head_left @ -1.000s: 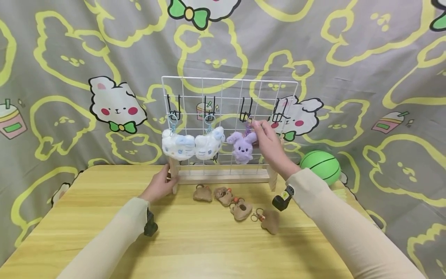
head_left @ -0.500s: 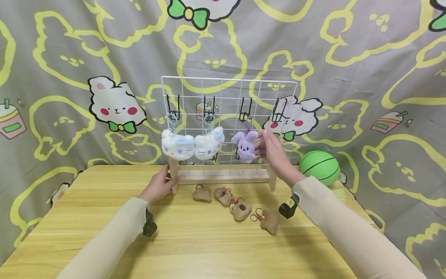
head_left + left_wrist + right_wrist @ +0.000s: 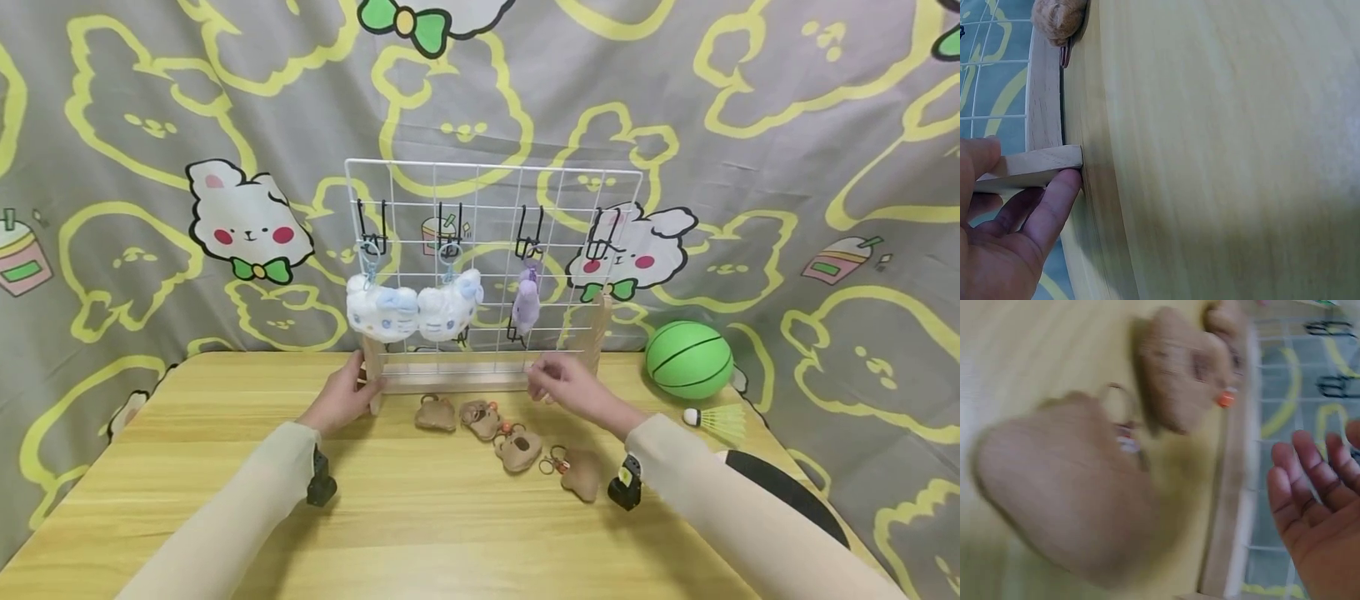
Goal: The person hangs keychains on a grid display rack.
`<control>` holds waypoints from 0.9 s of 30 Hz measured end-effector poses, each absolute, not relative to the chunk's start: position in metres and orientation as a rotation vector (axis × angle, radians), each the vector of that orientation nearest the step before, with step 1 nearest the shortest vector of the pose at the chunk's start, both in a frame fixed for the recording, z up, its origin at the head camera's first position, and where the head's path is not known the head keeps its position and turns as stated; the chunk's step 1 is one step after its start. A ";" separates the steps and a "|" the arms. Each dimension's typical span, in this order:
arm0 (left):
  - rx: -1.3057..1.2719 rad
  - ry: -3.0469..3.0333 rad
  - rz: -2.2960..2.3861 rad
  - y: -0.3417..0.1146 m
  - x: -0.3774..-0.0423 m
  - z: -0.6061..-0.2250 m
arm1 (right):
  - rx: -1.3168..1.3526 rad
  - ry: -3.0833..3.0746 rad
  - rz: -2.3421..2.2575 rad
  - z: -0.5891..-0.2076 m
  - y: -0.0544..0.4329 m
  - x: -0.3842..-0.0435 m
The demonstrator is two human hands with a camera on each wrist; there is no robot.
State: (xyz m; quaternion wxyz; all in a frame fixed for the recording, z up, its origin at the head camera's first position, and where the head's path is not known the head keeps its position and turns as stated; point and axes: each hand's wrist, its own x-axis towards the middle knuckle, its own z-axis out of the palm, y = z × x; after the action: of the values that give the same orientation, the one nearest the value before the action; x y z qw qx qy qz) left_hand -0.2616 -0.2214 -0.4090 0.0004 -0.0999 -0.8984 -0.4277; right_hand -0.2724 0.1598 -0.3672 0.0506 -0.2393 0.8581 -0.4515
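Note:
My left hand (image 3: 339,398) holds the wooden foot (image 3: 1038,161) at the left end of a white wire grid rack (image 3: 450,382), thumb and fingers on opposite sides. My right hand (image 3: 566,385), fingers relaxed and holding nothing, hovers before the rack's lower right part. Above it, a purple plush keychain (image 3: 527,304) dangles from a black hook, turned sideways. Two white-and-blue cat plush keychains (image 3: 384,310) hang side by side on the left hooks. Several brown bear plush keychains (image 3: 517,450) lie on the table in front; one brown plush (image 3: 1072,487) looms large and blurred in the right wrist view.
The rightmost black hook (image 3: 602,237) carries nothing. To the right of the rack sit a green ball (image 3: 688,360) and a yellow shuttlecock (image 3: 716,419). A dark, curved object (image 3: 787,492) shows partly behind my right sleeve. A patterned curtain hangs behind.
My right hand has left the purple plush and come down toward the brown plushes. The purple plush has turned from facing front to sideways. My left hand stays put.

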 end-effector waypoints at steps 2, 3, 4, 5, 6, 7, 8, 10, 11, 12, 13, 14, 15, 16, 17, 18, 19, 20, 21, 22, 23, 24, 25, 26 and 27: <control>-0.317 -2.817 -1.339 -0.222 -0.262 -0.409 | -0.793 2.614 -1.232 -0.378 0.155 -0.268; -0.321 -2.815 -1.336 -0.222 -0.262 -0.409 | -0.805 2.612 -1.168 -0.383 0.152 -0.266; -0.327 -2.814 -1.331 -0.223 -0.263 -0.410 | -0.805 2.605 -1.109 -0.387 0.150 -0.264; -0.330 -2.812 -1.329 -0.223 -0.263 -0.410 | -0.801 2.605 -1.045 -0.391 0.147 -0.262; -0.333 -2.811 -1.328 -0.223 -0.264 -0.411 | -0.792 2.605 -0.987 -0.394 0.145 -0.260; -0.335 -2.812 -1.326 -0.223 -0.264 -0.411 | -0.783 2.596 -0.947 -0.396 0.143 -0.258; -0.341 -2.812 -1.326 -0.224 -0.264 -0.412 | -0.770 2.591 -0.915 -0.397 0.140 -0.256; -0.347 -2.809 -1.330 -0.224 -0.264 -0.412 | -0.769 2.587 -0.888 -0.398 0.136 -0.253; -0.344 -2.806 -1.334 -0.224 -0.264 -0.413 | -0.779 2.586 -0.881 -0.399 0.135 -0.252; -0.342 -2.804 -1.334 -0.224 -0.264 -0.413 | -0.777 2.577 -0.887 -0.399 0.133 -0.252; -0.341 -2.802 -1.333 -0.225 -0.263 -0.413 | -0.776 2.567 -0.889 -0.399 0.132 -0.251; -0.347 -2.799 -1.330 -0.225 -0.262 -0.413 | -0.779 2.556 -0.888 -0.399 0.131 -0.250; -0.352 -2.798 -1.327 -0.226 -0.261 -0.413 | -0.783 2.548 -0.886 -0.399 0.130 -0.250; -0.351 -2.799 -1.325 -0.226 -0.261 -0.413 | -0.786 2.539 -0.883 -0.400 0.129 -0.249; -0.351 -2.800 -1.324 -0.226 -0.260 -0.412 | -0.787 2.533 -0.880 -0.400 0.129 -0.248; -0.353 -2.803 -1.323 -0.226 -0.260 -0.412 | -0.787 2.530 -0.878 -0.400 0.129 -0.248; -0.356 -2.805 -1.324 -0.227 -0.260 -0.412 | -0.794 2.529 -0.874 -0.401 0.128 -0.248; -0.358 -2.807 -1.323 -0.227 -0.260 -0.412 | -0.802 2.528 -0.871 -0.401 0.128 -0.247; -0.352 -2.809 -1.325 -0.227 -0.260 -0.412 | -0.808 2.529 -0.866 -0.401 0.127 -0.247; -0.343 -2.810 -1.330 -0.227 -0.261 -0.412 | -0.821 2.528 -0.865 -0.401 0.127 -0.247; -0.344 -2.810 -1.330 -0.227 -0.261 -0.411 | -0.831 2.532 -0.860 -0.401 0.127 -0.247; -0.347 -2.810 -1.332 -0.227 -0.262 -0.411 | -0.844 2.534 -0.858 -0.401 0.127 -0.247; -0.352 -2.810 -1.333 -0.226 -0.262 -0.411 | -0.852 2.535 -0.859 -0.401 0.126 -0.246; -0.354 -2.809 -1.332 -0.226 -0.263 -0.411 | -0.860 2.536 -0.859 -0.401 0.126 -0.246; -0.355 -2.809 -1.332 -0.225 -0.263 -0.411 | -0.869 2.540 -0.858 -0.402 0.126 -0.246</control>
State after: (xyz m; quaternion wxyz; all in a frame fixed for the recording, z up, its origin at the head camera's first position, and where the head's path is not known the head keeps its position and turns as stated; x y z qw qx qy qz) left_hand -0.2631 -0.2254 -0.4110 0.0062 -0.1134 -0.8977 -0.4257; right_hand -0.2457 0.1257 -0.4015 0.1609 -0.3042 0.8895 -0.3006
